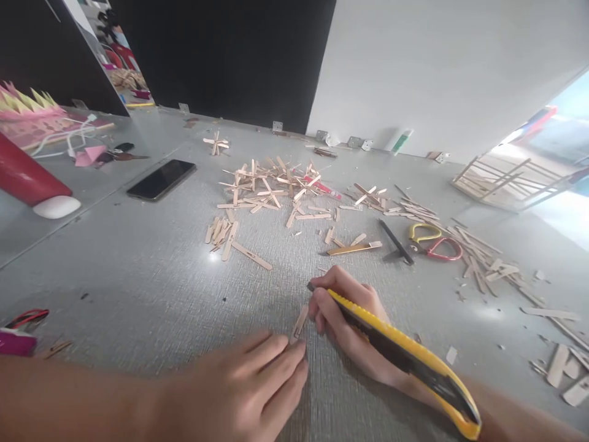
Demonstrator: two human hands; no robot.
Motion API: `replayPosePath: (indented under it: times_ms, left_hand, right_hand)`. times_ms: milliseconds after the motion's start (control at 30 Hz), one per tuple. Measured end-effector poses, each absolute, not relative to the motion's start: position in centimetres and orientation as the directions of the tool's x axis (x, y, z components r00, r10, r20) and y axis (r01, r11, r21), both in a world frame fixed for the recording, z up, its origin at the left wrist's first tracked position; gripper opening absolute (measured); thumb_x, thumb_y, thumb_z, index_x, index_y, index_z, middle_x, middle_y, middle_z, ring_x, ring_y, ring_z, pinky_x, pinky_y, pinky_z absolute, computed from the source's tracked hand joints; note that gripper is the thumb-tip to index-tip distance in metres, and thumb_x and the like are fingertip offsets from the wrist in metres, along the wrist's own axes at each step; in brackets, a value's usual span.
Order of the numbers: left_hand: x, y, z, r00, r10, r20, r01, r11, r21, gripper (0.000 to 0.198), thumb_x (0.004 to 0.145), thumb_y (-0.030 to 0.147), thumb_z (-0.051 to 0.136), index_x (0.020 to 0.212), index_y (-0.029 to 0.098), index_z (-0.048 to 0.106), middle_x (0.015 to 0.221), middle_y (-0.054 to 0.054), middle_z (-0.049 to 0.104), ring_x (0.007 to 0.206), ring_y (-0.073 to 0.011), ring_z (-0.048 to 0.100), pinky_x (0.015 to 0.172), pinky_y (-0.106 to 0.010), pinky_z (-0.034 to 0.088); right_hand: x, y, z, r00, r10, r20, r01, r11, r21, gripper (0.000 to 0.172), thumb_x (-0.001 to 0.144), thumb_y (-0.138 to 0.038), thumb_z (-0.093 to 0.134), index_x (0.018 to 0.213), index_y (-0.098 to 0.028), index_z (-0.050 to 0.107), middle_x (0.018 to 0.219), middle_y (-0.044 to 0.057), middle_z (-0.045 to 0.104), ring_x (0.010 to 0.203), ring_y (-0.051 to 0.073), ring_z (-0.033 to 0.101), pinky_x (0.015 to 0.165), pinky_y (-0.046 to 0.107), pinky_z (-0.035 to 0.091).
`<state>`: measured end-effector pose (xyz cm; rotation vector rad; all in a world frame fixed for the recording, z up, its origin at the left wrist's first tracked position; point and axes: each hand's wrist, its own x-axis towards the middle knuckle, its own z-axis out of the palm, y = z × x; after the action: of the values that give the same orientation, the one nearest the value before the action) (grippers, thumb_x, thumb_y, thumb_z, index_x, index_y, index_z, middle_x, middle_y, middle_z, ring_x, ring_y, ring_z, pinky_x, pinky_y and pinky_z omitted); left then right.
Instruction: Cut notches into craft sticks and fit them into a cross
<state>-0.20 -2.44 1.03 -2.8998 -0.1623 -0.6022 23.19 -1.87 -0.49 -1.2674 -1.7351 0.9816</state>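
My right hand [350, 319] is wrapped round a yellow and black utility knife [400, 353]. Its tip end points away from me, just above the table, and the handle runs back over my wrist. A short wooden craft stick [300, 323] with dark marks on it lies between my hands. The fingertips of my left hand [262, 383] press on its near end, fingers close together; the thumb is hidden. The knife tip is apart from the stick, a little beyond its far end.
Craft-stick stars and pieces [271, 187] are heaped mid-table. Beside them lie a phone [161, 179], a brush [354, 248], a black tool [396, 241], scissors [435, 240] and more sticks [488, 261]. A red bottle [32, 172] lies left; a stick frame [510, 178] stands right.
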Motion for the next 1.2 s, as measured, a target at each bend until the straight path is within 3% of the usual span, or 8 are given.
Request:
replayPosePath:
  times_ms: [100, 167, 300, 400, 567, 700, 1000, 1200]
  left_hand:
    - [-0.1, -1.8, 1.0, 0.872, 0.128, 0.472, 0.13, -0.991, 0.029, 0.032, 0.102, 0.007, 0.044, 0.107, 0.009, 0.076, 0.11, -0.012, 0.079, 0.097, -0.0208, 0.072, 0.096, -0.03, 0.056]
    - [-0.2, -0.9, 1.2, 0.869, 0.196, 0.454, 0.158, -0.98, 0.121, 0.03, 0.102, 0.007, 0.045, 0.111, 0.006, 0.073, 0.118, -0.013, 0.077, 0.108, -0.0232, 0.069, 0.103, -0.032, 0.053]
    - [-0.6, 1.3, 2.1, 0.977, 0.134, 0.166, 0.091, -0.965, 0.245, 0.039, 0.102, 0.028, 0.051, 0.138, 0.017, 0.06, 0.151, -0.008, 0.058, 0.141, -0.0329, 0.049, 0.119, -0.051, 0.039]
    - [-0.8, 2.3, 2.5, 0.994, 0.11, 0.019, 0.102, -0.965, 0.243, 0.046, 0.105, 0.029, 0.047, 0.15, 0.025, 0.049, 0.16, -0.005, 0.047, 0.15, -0.0333, 0.038, 0.125, -0.056, 0.029]
    - [-0.9, 2.4, 1.3, 0.966, 0.251, 0.067, 0.231, -0.947, 0.222, 0.057, 0.107, 0.045, 0.048, 0.16, 0.027, 0.036, 0.164, -0.011, 0.039, 0.152, -0.0395, 0.032, 0.123, -0.062, 0.028]
    - [-0.9, 2.1, 0.7, 0.963, 0.257, 0.078, 0.236, -0.948, 0.216, 0.065, 0.108, 0.048, 0.046, 0.164, 0.026, 0.023, 0.168, -0.014, 0.031, 0.155, -0.038, 0.025, 0.124, -0.059, 0.027]
    - [-0.8, 1.8, 0.8, 0.961, 0.253, 0.113, 0.23, -0.956, 0.183, 0.061, 0.109, 0.044, 0.046, 0.162, 0.02, 0.03, 0.165, -0.023, 0.03, 0.153, -0.0393, 0.028, 0.122, -0.057, 0.03]
    - [-0.7, 1.9, 0.7, 0.961, 0.254, 0.111, 0.231, -0.955, 0.184, 0.063, 0.108, 0.047, 0.044, 0.162, 0.018, 0.03, 0.164, -0.025, 0.031, 0.152, -0.0401, 0.029, 0.122, -0.056, 0.032]
  right_hand:
    - [23.2, -1.9, -0.6, -0.164, 0.977, 0.136, 0.364, 0.188, -0.912, 0.018, 0.106, -0.043, 0.05, 0.105, -0.025, 0.052, 0.069, -0.003, 0.066, 0.055, 0.011, 0.061, 0.049, 0.023, 0.048]
    - [23.5, -2.0, -0.5, -0.112, 0.985, 0.133, 0.365, 0.166, -0.916, 0.021, 0.106, -0.045, 0.048, 0.099, -0.025, 0.052, 0.067, -0.004, 0.065, 0.05, 0.01, 0.057, 0.046, 0.023, 0.047]
    - [24.2, -2.2, -0.3, -0.038, 0.991, 0.126, 0.436, 0.13, -0.891, 0.037, 0.106, -0.045, 0.05, 0.075, -0.025, 0.052, 0.055, -0.005, 0.057, 0.044, 0.009, 0.049, 0.043, 0.024, 0.04]
    - [24.5, -2.3, -0.1, -0.027, 0.99, 0.138, 0.483, 0.133, -0.865, 0.04, 0.105, -0.046, 0.05, 0.072, -0.024, 0.054, 0.057, -0.003, 0.059, 0.047, 0.01, 0.049, 0.044, 0.026, 0.039]
    - [24.0, -2.1, 0.4, -0.146, 0.983, 0.116, 0.516, 0.175, -0.839, 0.039, 0.101, -0.046, 0.053, 0.068, -0.025, 0.048, 0.05, -0.005, 0.05, 0.043, 0.011, 0.044, 0.043, 0.027, 0.035]
    - [23.6, -1.9, 0.5, -0.216, 0.975, 0.056, 0.541, 0.167, -0.824, 0.036, 0.101, -0.043, 0.051, 0.071, -0.025, 0.049, 0.049, -0.007, 0.048, 0.042, 0.011, 0.043, 0.044, 0.028, 0.036]
    - [23.7, -1.7, 0.0, -0.25, 0.964, 0.086, 0.614, 0.226, -0.756, 0.035, 0.103, -0.041, 0.049, 0.072, -0.024, 0.046, 0.058, -0.006, 0.054, 0.054, 0.012, 0.048, 0.064, 0.033, 0.04]
    - [23.5, -1.7, 0.3, -0.27, 0.959, 0.085, 0.6, 0.237, -0.764, 0.036, 0.104, -0.043, 0.048, 0.073, -0.024, 0.046, 0.055, -0.007, 0.054, 0.049, 0.011, 0.047, 0.057, 0.031, 0.037]
